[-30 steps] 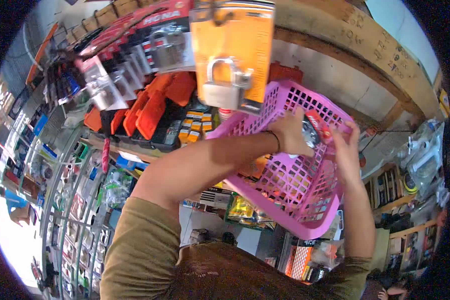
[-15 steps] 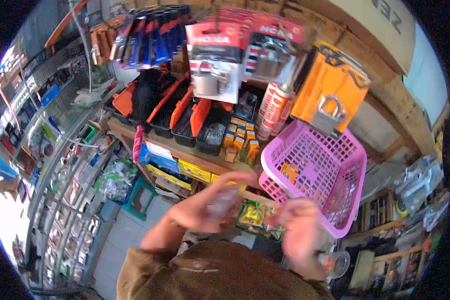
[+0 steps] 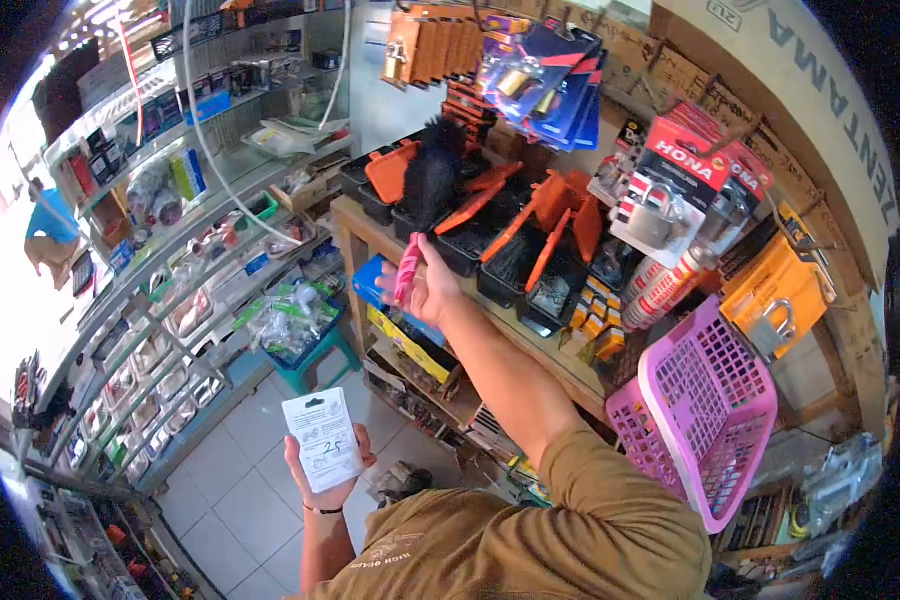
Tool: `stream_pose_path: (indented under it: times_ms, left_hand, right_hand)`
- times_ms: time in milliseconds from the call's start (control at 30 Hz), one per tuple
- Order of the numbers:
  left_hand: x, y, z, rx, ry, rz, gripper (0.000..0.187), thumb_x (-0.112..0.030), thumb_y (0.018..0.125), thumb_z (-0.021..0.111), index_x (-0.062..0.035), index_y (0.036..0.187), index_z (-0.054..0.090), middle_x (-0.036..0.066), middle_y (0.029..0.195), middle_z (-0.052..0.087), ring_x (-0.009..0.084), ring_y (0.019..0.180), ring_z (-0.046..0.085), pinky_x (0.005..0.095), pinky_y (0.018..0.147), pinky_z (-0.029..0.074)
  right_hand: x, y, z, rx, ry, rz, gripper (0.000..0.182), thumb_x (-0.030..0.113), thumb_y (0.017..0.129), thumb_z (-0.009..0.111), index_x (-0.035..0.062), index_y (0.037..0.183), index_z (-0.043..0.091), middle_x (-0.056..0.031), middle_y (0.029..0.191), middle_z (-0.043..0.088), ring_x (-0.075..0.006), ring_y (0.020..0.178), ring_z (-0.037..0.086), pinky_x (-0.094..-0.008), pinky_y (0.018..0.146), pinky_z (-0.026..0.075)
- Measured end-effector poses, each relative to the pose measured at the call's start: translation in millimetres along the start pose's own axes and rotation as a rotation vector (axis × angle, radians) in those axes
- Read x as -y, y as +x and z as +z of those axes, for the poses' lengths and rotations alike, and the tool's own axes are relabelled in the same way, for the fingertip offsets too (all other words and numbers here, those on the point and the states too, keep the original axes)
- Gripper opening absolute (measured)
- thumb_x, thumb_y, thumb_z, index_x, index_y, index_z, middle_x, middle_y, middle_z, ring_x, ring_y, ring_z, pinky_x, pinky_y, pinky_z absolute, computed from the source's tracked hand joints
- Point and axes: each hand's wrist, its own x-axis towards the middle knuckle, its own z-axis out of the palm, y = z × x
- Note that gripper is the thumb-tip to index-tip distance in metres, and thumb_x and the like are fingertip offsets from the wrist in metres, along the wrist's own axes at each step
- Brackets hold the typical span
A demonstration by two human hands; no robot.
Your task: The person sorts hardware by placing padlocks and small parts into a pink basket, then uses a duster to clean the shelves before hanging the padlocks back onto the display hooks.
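Observation:
My left hand [image 3: 354, 486] holds a white packaging card [image 3: 322, 438] low over the tiled floor. The card's printed back faces me, with a handwritten number on it and a hanging slot at the top. Stretched out across the bench, my right hand [image 3: 432, 287] is at the pink handle [image 3: 407, 270] of a black duster [image 3: 435, 165]. The handle lies between thumb and fingers; the fingers look extended behind it, slightly blurred, and do not wrap over it. The duster's dark fluffy head rises among black bins with orange lids [image 3: 537, 220].
Carded padlocks [image 3: 654, 218] hang above the wooden bench [image 3: 350, 232]. A pink basket [image 3: 650, 385] stands tilted at the right, near small orange-and-black boxes [image 3: 597, 318]. Left are glass shelves [image 3: 175, 345] and a green stool [image 3: 342, 365] bearing bagged goods.
My view has swung left. Both blurred hands were close together before me; now the left holds the card lower left, and the right has reached out to the duster handle.

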Motion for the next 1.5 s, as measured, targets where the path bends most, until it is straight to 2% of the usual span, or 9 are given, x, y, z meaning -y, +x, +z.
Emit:
stream_pose_path:
  times_ms: [467,600,667,767,867,967,1333,1400,1500]
  left_hand:
    - [6.5,37.7,9.3,-0.080,0.065,0.262,0.057,-0.044,0.085,0.040,-0.0091,0.129,0.031,0.019,0.122,0.043,0.0326,0.100,0.050,0.0436,0.083,0.041]
    - [13.0,57.6,-2.7,0.078,-0.465,0.271,0.054,-0.048,0.085,0.039,-0.0125,0.126,0.035,0.019,0.125,0.041,0.0378,0.108,0.045,0.0491,0.089,0.038]
    - [16.2,71.1,22.4,0.266,-0.187,0.286,0.053,-0.048,0.086,0.034,-0.0104,0.124,0.037,0.017,0.126,0.041,0.0353,0.109,0.045,0.0510,0.092,0.035]
    - [17.4,77.6,32.8,0.138,-0.089,0.304,0.055,-0.045,0.085,0.036,-0.0096,0.127,0.034,0.019,0.125,0.040,0.0365,0.112,0.042,0.0503,0.091,0.037]
    - [30.5,90.3,-6.6,0.170,-0.210,0.145,0.062,-0.052,0.085,0.032,-0.0080,0.129,0.030,0.016,0.126,0.040,0.0377,0.114,0.040,0.0532,0.089,0.037]
    - [27.4,84.4,26.4,0.095,-0.239,0.213,0.068,-0.054,0.084,0.035,-0.0042,0.129,0.028,0.014,0.127,0.040,0.0361,0.117,0.037,0.0554,0.091,0.034]
    - [25.9,85.8,32.1,0.151,-0.636,0.155,0.066,-0.056,0.081,0.038,-0.0137,0.130,0.029,0.013,0.130,0.038,0.0373,0.108,0.046,0.0613,0.084,0.036]
    - [27.8,86.5,41.5,0.131,0.023,0.226,0.068,-0.057,0.081,0.039,-0.0131,0.131,0.027,0.013,0.130,0.037,0.0369,0.110,0.045,0.0624,0.084,0.035]
    - [24.9,85.5,52.1,0.228,-0.221,0.226,0.065,-0.054,0.083,0.037,-0.0110,0.130,0.029,0.011,0.129,0.039,0.0342,0.113,0.042,0.0548,0.091,0.034]
  right_hand:
    - [-25.6,-131.2,-71.5,0.410,-0.325,-0.114,0.015,0.022,0.083,0.051,0.0110,0.092,0.045,-0.0046,0.063,0.049,-0.0135,0.053,0.049,-0.0308,0.049,0.042]
    - [-61.9,-202.0,-97.3,0.123,-1.255,-0.092,0.026,0.027,0.084,0.053,0.0031,0.074,0.054,-0.0054,0.057,0.052,-0.0122,0.051,0.049,-0.0275,0.048,0.038]
    - [-98.0,-203.3,-148.5,0.124,-1.455,-0.418,0.027,0.027,0.083,0.055,-0.0001,0.084,0.057,-0.0048,0.057,0.054,-0.0129,0.053,0.052,-0.0281,0.050,0.039]
    - [-95.5,-226.4,-145.6,0.082,-1.620,-0.210,0.027,0.023,0.082,0.058,-0.0009,0.095,0.056,-0.0069,0.061,0.056,-0.0135,0.057,0.053,-0.0287,0.054,0.042]
    - [-99.0,-240.5,-156.8,0.207,-1.501,-0.557,0.028,0.024,0.081,0.059,0.0012,0.098,0.056,-0.0097,0.068,0.058,-0.0144,0.062,0.053,-0.0292,0.058,0.043]
    - [-92.2,-246.3,-167.6,-0.012,-1.498,-0.128,0.029,0.024,0.081,0.060,0.0010,0.099,0.056,-0.0120,0.074,0.059,-0.0160,0.066,0.053,-0.0296,0.062,0.044]
    - [-103.5,-265.5,-176.5,-0.015,-1.494,-0.270,0.026,0.023,0.082,0.057,0.0025,0.098,0.056,-0.0067,0.059,0.052,-0.0136,0.053,0.047,-0.0291,0.053,0.040]
    - [-103.4,-269.0,-176.5,0.044,-1.579,-0.326,0.025,0.024,0.082,0.057,0.0030,0.096,0.056,-0.0065,0.059,0.051,-0.0137,0.053,0.046,-0.0292,0.052,0.040]
    - [-104.7,-274.4,-168.8,-0.096,-1.491,-0.409,0.024,0.026,0.082,0.057,0.0029,0.090,0.056,-0.0075,0.057,0.050,-0.0137,0.052,0.046,-0.0297,0.051,0.040]
